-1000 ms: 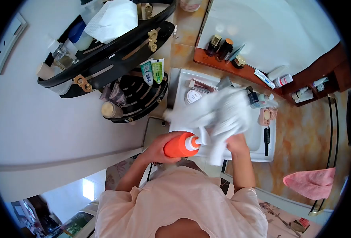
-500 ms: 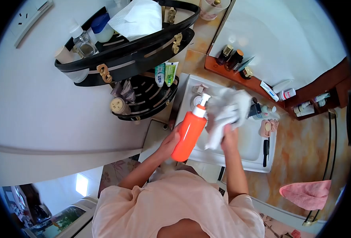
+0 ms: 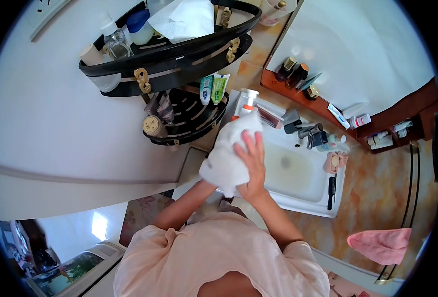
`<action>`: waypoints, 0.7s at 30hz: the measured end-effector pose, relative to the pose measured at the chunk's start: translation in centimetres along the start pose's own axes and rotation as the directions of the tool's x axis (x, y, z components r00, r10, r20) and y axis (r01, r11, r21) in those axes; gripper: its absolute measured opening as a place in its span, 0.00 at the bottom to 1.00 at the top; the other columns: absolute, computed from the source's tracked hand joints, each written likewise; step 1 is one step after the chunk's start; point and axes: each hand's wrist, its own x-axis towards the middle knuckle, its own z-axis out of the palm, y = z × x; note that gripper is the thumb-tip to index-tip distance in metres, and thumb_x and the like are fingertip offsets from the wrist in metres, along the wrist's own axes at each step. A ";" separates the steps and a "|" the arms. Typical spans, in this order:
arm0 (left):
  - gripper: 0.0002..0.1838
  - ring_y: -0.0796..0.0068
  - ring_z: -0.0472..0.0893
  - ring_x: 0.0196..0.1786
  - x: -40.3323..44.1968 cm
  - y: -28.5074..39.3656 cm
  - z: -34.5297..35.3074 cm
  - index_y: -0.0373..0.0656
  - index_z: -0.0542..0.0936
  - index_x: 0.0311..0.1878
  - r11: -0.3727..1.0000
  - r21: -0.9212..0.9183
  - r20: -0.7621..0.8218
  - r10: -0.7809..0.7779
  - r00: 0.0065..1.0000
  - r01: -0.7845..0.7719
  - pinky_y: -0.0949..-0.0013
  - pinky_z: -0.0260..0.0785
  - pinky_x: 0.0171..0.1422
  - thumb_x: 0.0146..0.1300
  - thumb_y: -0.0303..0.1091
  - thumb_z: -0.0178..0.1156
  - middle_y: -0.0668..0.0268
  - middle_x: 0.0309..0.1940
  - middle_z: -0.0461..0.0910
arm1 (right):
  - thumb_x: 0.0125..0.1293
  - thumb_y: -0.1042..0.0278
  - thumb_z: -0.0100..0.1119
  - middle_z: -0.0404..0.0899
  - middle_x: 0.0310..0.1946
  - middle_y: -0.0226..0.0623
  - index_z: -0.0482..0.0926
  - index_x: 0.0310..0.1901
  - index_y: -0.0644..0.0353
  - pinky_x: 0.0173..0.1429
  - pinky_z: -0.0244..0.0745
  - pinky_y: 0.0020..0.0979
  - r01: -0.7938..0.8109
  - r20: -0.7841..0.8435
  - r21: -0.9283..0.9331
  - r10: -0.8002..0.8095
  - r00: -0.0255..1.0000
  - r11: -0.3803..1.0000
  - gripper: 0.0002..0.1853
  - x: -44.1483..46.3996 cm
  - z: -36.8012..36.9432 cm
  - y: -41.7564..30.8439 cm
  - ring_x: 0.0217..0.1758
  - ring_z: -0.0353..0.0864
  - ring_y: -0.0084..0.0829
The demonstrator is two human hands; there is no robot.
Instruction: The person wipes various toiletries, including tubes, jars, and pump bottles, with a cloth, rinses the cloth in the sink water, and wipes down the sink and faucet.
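An orange pump bottle (image 3: 248, 107) with a white pump head is held up in front of the sink, its body almost wholly covered by a white cloth (image 3: 224, 156). My left hand (image 3: 208, 187) is at the lower left of the bottle; its fingers are hidden behind the cloth. With fingers partly spread, my right hand (image 3: 252, 163) presses the cloth against the right side of the bottle. Below and to the right of it lies the white sink (image 3: 318, 200), with cloudy water or residue in its basin.
Along the sink's back edge stand dark bottles (image 3: 318, 136); a black comb (image 3: 331, 192) lies on its right rim. Black corner shelves (image 3: 179, 69) with toiletries jut out at upper left. A brown mirror ledge (image 3: 322, 105) carries small bottles. A pink towel (image 3: 382, 246) hangs at right.
My right hand has brought the white cloth left onto the bottle, covering most of its orange body and my left fingers. The sink's back corner and basin show more now.
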 end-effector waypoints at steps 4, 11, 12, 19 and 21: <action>0.25 0.76 0.69 0.57 0.0 4.1 3.4 0.37 0.61 0.63 0.941 0.275 -0.270 -0.120 0.955 0.196 0.72 0.61 0.60 0.71 0.45 0.41 0.61 0.55 0.69 | 0.67 0.61 0.49 0.68 0.57 0.44 0.63 0.60 0.66 0.65 0.58 0.35 -0.484 -0.095 0.472 0.589 0.802 0.736 0.24 -1.2 0.2 1.4 0.61 0.68 0.35; 0.33 0.73 0.79 0.42 1.6 4.7 0.3 0.39 0.73 0.52 0.737 -0.300 -0.060 -0.649 0.759 0.606 0.69 0.73 0.47 0.66 0.62 0.40 0.61 0.40 0.79 | 0.67 0.58 0.50 0.74 0.45 0.38 0.60 0.60 0.63 0.49 0.76 0.31 -0.487 0.368 0.871 0.731 0.575 -0.055 0.25 0.9 -0.5 4.4 0.46 0.77 0.29; 0.33 0.73 0.79 0.43 1.7 4.7 0.7 0.39 0.73 0.52 0.751 -0.237 -0.137 -0.654 0.744 0.616 0.69 0.73 0.47 0.66 0.62 0.39 0.60 0.41 0.79 | 0.67 0.57 0.51 0.74 0.45 0.39 0.60 0.60 0.63 0.49 0.75 0.31 -0.501 0.380 0.864 0.726 0.574 -0.055 0.25 1.0 -0.7 4.5 0.46 0.77 0.30; 0.27 0.64 0.73 0.55 1.0 3.3 3.5 0.39 0.59 0.65 0.821 0.569 -0.286 0.135 0.949 0.054 0.66 0.66 0.57 0.63 0.31 0.52 0.54 0.53 0.71 | 0.67 0.62 0.50 0.73 0.47 0.36 0.67 0.55 0.67 0.51 0.69 0.26 -0.463 -0.112 0.601 0.642 0.759 0.652 0.20 -0.6 1.8 3.4 0.47 0.73 0.24; 0.31 0.65 0.71 0.58 1.4 2.9 4.3 0.38 0.58 0.66 0.832 0.554 -0.315 0.194 0.929 0.014 0.66 0.61 0.62 0.60 0.33 0.56 0.53 0.55 0.69 | 0.68 0.62 0.47 0.71 0.50 0.40 0.66 0.55 0.68 0.56 0.65 0.29 -0.464 -0.153 0.658 0.709 0.689 0.593 0.20 -2.4 2.9 4.4 0.51 0.71 0.27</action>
